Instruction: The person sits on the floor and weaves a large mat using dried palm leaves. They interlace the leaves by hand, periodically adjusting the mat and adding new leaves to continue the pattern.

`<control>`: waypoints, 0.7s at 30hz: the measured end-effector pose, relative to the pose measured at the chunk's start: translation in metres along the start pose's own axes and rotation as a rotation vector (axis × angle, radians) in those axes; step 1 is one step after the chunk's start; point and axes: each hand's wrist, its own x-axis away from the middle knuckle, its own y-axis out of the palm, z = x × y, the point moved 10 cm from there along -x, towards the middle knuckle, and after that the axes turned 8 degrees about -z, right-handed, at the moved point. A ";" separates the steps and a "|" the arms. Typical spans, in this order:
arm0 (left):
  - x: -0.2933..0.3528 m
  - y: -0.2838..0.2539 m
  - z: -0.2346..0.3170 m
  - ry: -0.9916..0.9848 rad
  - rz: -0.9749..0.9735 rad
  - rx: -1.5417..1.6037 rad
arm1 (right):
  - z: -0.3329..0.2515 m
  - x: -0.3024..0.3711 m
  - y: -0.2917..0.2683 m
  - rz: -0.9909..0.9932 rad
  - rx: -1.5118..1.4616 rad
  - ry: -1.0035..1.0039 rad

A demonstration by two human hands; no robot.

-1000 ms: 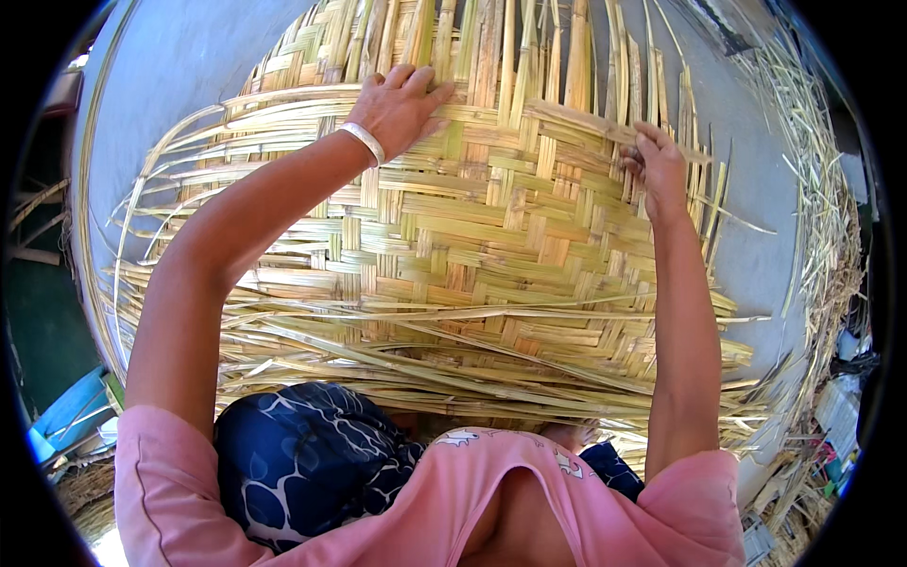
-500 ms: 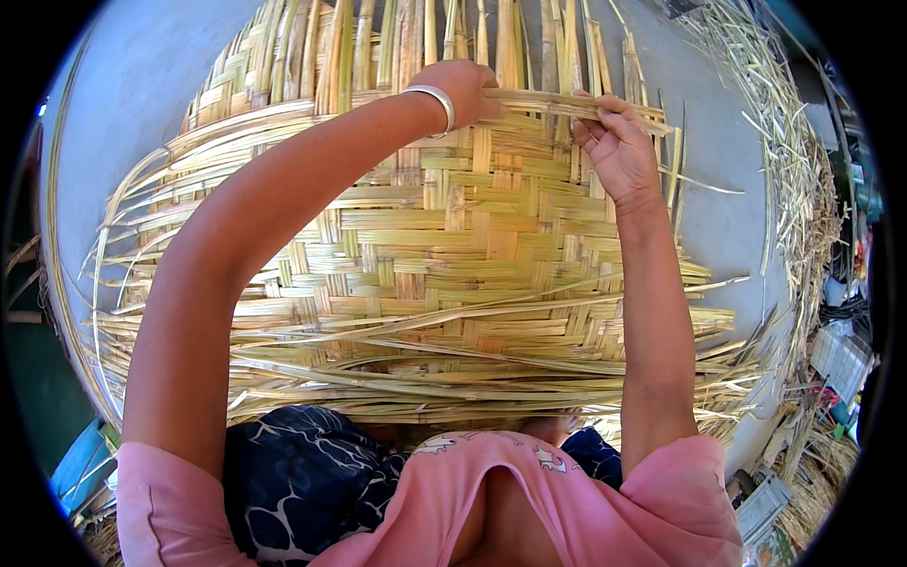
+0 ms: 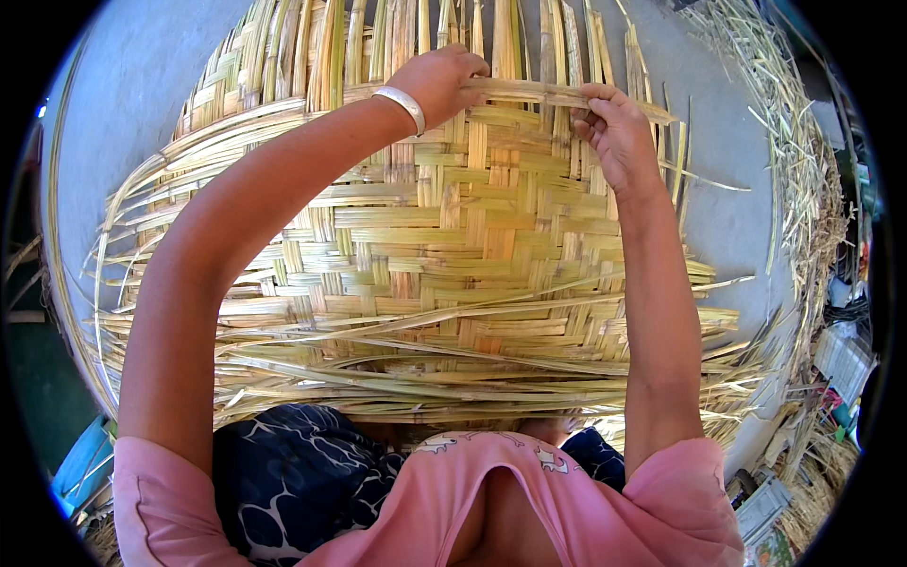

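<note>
Slid left hand [image 3: 436,83] slightly left vs. earlier frame, touching left part of flat strip [image 3: 534,92], can't tell if clamped, w/ right hand [image 3: 614,128] pinching it nr right end, prob. to keep it straight across mat's far slats [image 3: 335,57]. Around them: shiny yellow-green woven mat [image 3: 510,227], blocky pattern, w/ loose thin strips [image 3: 453,383] along near side, on smooth grey floor [image 3: 732,128].

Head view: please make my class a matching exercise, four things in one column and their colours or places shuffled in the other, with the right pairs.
1. Bangle
2. Flat strip
3. Patterned cloth
4. Short-sleeved top

A. Dark blue with white lines
B. Between left hand and right hand
C. Mostly pink
D. Silvery white

Pairs: 1-D, 2-B, 3-A, 4-C
</note>
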 end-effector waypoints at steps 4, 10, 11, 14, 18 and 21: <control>-0.006 0.006 0.009 0.043 -0.101 -0.221 | 0.000 -0.003 -0.003 0.009 -0.026 0.012; -0.008 0.009 0.031 0.158 -0.166 -0.550 | -0.005 0.000 0.000 -0.002 -0.024 0.009; -0.009 0.009 0.033 0.173 -0.158 -0.557 | -0.004 0.000 0.000 -0.007 -0.030 0.010; -0.013 0.012 0.033 0.195 -0.175 -0.584 | 0.000 0.001 -0.001 0.002 -0.041 0.002; -0.018 0.003 0.032 0.139 -0.131 -0.495 | 0.004 0.001 -0.002 0.005 -0.062 0.005; -0.030 -0.018 0.025 -0.012 -0.095 -0.111 | 0.005 0.000 -0.002 0.004 -0.088 0.005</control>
